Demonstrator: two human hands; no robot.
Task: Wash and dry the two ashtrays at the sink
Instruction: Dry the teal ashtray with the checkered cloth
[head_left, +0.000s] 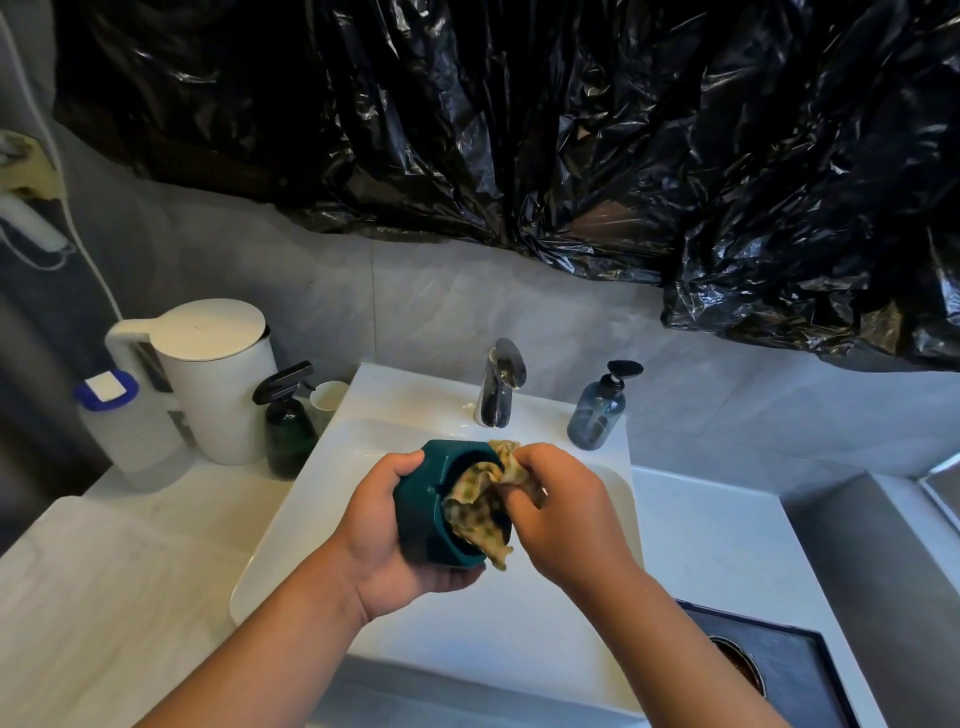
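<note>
Over the white sink (519, 623) my left hand (395, 530) grips a dark green ashtray (431, 499), tilted so its round opening faces right. My right hand (556, 509) pinches a yellowish patterned cloth (480, 509) that is pushed into that opening and hangs over the rim. A second, dark square ashtray (769, 670) with a round brown well lies on the counter at the lower right, partly cut off by the frame edge.
The chrome faucet (500, 389) stands behind the basin, no water running. A blue soap pump bottle (600, 410) is to its right. At the left are a white kettle (218, 379), a dark spray bottle (288, 421), a cup (328, 397) and a plastic jug (124, 426). Black plastic sheeting (571, 130) covers the wall.
</note>
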